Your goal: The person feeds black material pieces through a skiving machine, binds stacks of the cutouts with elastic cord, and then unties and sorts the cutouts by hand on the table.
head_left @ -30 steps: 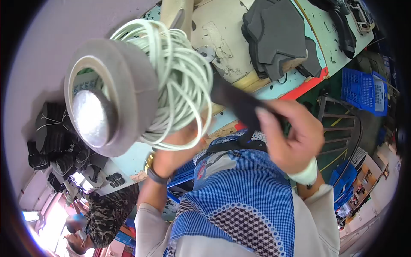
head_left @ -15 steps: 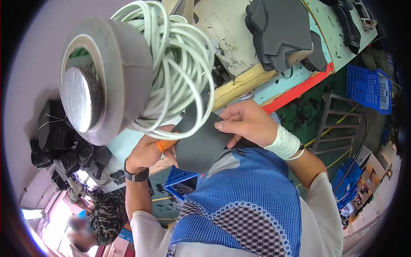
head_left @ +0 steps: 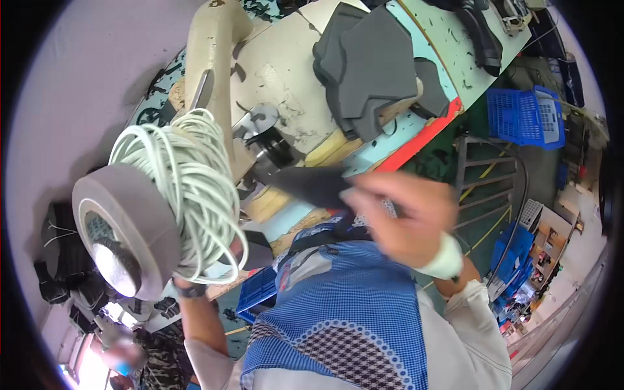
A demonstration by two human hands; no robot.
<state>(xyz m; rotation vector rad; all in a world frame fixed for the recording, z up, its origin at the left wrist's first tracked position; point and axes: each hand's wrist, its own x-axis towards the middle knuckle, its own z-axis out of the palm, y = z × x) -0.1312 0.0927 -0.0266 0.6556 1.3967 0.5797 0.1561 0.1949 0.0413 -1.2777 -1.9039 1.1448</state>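
My right hand (head_left: 409, 211), smeared by motion, is closed on the edge of a dark grey sheet piece (head_left: 309, 185). The piece is seen nearly edge-on, its far end close to the round metal part (head_left: 272, 148) of a cream-coloured machine (head_left: 211, 58). My left hand (head_left: 239, 247) is mostly covered by the coiled white cord (head_left: 195, 175), so its fingers are hidden. Right beside it is another dark grey piece (head_left: 258, 250); whether the hand holds it is unclear.
Grey cut pieces are stacked (head_left: 377, 58) on the worktop, which has a red edge strip (head_left: 419, 140). A lamp-like round fixture (head_left: 130, 227) hangs at left. Blue crates (head_left: 520, 117) and a metal rack (head_left: 484, 172) stand right. Another person (head_left: 159, 357) is at lower left.
The view has shifted, bringing the machine into sight. Both hands were on one grey sheet; now my right hand has a piece near the machine, apart from my left hand.
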